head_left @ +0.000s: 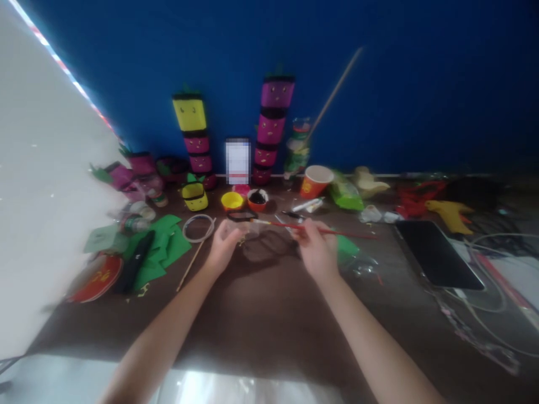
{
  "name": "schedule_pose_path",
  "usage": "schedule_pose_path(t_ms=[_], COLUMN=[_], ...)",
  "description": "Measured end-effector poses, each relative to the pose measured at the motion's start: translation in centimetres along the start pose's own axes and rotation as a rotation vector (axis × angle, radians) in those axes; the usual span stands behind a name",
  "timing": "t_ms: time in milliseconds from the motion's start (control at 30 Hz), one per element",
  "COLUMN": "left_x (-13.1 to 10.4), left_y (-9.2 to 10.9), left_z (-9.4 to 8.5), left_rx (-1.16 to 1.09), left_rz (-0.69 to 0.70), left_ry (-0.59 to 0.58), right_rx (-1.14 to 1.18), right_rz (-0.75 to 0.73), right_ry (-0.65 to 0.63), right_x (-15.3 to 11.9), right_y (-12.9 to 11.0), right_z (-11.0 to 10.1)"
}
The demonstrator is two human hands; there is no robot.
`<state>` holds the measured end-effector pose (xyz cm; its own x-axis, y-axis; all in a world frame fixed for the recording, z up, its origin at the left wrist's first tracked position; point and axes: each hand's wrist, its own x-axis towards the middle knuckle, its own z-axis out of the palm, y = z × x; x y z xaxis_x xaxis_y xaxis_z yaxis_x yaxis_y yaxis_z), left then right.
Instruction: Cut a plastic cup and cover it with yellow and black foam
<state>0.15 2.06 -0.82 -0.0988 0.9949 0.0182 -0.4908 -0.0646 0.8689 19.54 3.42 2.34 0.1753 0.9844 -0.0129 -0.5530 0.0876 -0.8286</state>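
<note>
My right hand (318, 247) is closed on a thin red paintbrush (278, 224), its bristle end toward the left. My left hand (226, 238) is closed at the edge of a dark, loop-shaped piece (241, 214), close to the brush tip; whether the two touch is blurred. Just behind the hands are a yellow paint cup (232, 201) and a red-sided cup (257, 199) with dark contents. A small yellow piece with a face (195, 196) stands to the left of the cups.
Stacked purple and yellow faces (272, 129) stand against the blue wall. Green sheets (168, 247), a black tool (137, 261) and a red round lid (99, 278) lie left. On the right are a tablet (440, 252), a yellow glue gun (451, 213) and cables. A paper cup (315, 180) stands behind.
</note>
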Motion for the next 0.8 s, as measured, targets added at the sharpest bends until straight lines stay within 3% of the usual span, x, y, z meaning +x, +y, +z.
schedule_pose_path(t_ms=[200,433,800], left_x=[0.3,0.2,0.1], left_y=[-0.3,-0.8,-0.8], left_z=[-0.4,-0.8,-0.7], left_rx=[0.023,0.133,0.158], left_rz=[0.002,-0.005,-0.009], left_ry=[0.024,0.053,0.02], right_rx=[0.006,-0.042,-0.054], right_rz=[-0.038,-0.024,0.003], right_ry=[0.107,-0.006,-0.001], right_x=[1.0,-0.2,-0.3], right_y=[-0.4,0.0,0.5], right_z=[-0.9,0.0,0.2])
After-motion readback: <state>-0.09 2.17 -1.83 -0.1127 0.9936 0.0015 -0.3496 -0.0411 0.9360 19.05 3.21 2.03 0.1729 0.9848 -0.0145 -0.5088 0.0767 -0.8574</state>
